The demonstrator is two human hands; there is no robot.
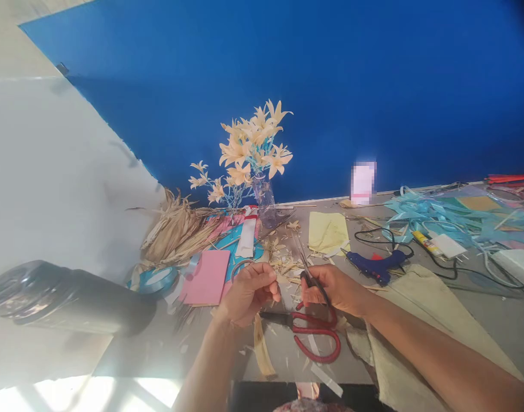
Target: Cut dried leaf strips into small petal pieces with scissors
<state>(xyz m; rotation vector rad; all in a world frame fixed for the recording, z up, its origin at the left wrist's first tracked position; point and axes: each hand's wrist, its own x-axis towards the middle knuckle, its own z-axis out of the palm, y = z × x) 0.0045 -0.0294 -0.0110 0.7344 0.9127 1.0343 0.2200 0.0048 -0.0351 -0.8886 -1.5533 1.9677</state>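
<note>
My right hand [328, 289] grips a slim pair of scissors [303, 252] by dark handles, its silver blades pointing up and away. Left of it, my left hand [253, 290] has its fingers pinched together; whatever they hold is too small to make out. A thin curved band [240, 264] shows just behind that hand. Below both hands lie larger scissors [316, 342] with red handles and a dark blade. Beside that blade rests a pale dried-husk strip [262, 349]. Husk scraps [285, 266] are scattered beyond my hands.
Cream artificial flowers [255, 140] stand in a clear bottle [265, 200] at the back. Dried husks [176, 229], a pink pad [205, 277] and blue tape [156, 280] are left. A blue glue gun [375, 266], cables and turquoise strips [420, 209] lie right.
</note>
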